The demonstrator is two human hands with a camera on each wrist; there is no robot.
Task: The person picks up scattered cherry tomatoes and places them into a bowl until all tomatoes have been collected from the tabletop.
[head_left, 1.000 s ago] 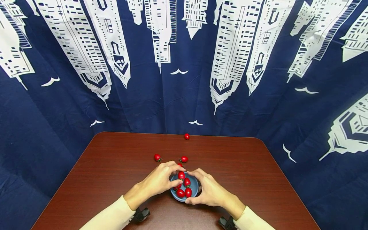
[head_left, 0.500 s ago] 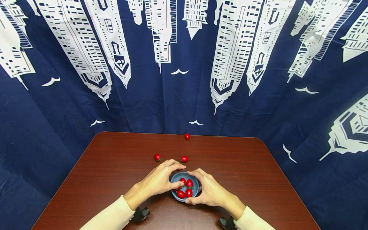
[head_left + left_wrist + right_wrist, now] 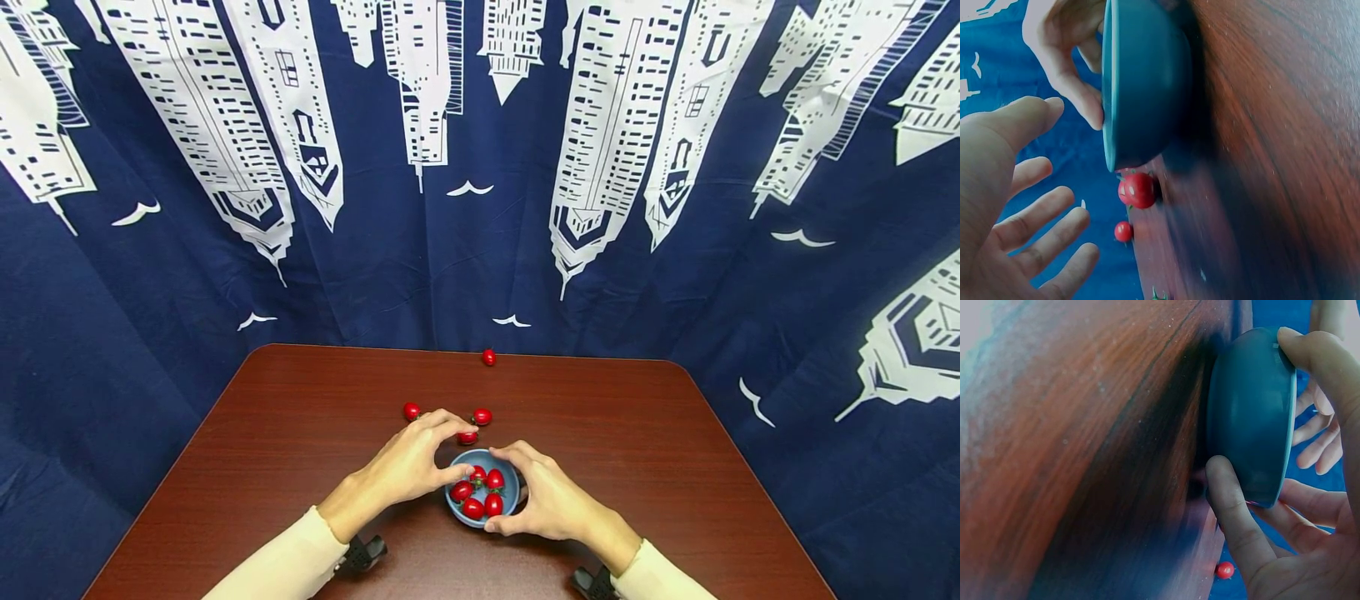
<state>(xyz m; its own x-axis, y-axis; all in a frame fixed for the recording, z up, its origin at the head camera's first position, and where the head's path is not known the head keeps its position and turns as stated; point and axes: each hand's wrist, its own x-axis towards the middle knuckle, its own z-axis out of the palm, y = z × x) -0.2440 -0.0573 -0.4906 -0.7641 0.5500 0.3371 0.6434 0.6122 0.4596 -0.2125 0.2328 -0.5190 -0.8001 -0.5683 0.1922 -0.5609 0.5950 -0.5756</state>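
Two cream fabric sleeves [image 3: 277, 554]: lower left and lower right of the head frame, entering from the bottom edge.
Right hand [image 3: 547, 496]: clamped on the blue, round, smooth-walled bowl [image 3: 1250, 419]; thumb and fingers curve about its outside, presumably to prevent sliding.
Bowl position: upright, lower centre of the head frame; apparently placed there to suit both hands.
Bowl contents: five small, red, oval tomatoes [image 3: 473, 508] with green stems; the curved wall likely keeps them gathered.
Left hand [image 3: 420, 462]: thumb and fingers spread apart, holding nothing; thumb over the bowl's left side, a gap that seems suited to one fruit.
Loose tomatoes [image 3: 482, 417]: three beyond the rim, centre of the frame; the nearest lies by the left fingertips, contact uncertain. One more sits near the far edge of the reddish-brown wood-grain table [image 3: 600, 417].
Dark-blue cloth backdrop [image 3: 450, 258]: upper frame, printed with inverted white buildings.
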